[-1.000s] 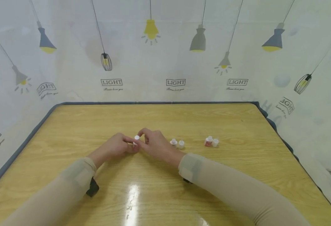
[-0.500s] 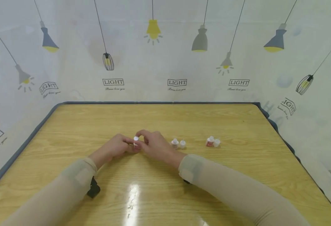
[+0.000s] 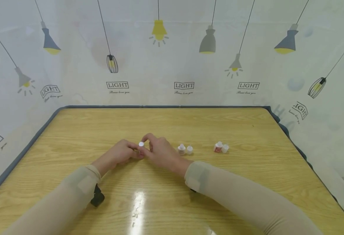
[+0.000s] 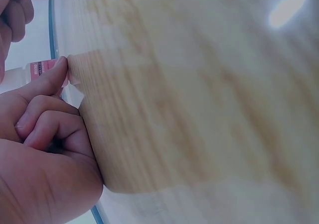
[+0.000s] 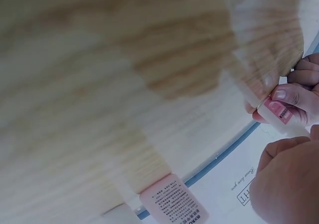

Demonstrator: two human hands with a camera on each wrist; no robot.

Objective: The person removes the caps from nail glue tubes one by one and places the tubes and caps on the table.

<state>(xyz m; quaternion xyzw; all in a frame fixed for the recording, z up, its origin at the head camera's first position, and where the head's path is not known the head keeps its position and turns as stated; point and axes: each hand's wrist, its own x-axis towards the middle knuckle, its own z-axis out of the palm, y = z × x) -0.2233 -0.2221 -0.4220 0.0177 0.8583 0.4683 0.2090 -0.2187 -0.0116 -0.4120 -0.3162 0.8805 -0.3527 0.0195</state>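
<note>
In the head view my left hand grips a small white bottle with a pink-red label near the table's middle. That bottle stands upright on the wood, and the right wrist view shows the left thumb along its side. My right hand reaches over from the right. Its thumb and index finger are curled at the white cap on top of the bottle, pinching it. In the left wrist view the label shows beyond the left index finger. The right fingers partly cover the bottle in the head view.
To the right on the wooden table stands another small bottle with a white cap beside it. Farther right is a red-labelled bottle, also with a white cap beside it. A lamp-patterned curtain surrounds the table.
The right thumb and index finger have shifted slightly about the cap. The left hand keeps its hold on the bottle, and the other bottles stand as before.
</note>
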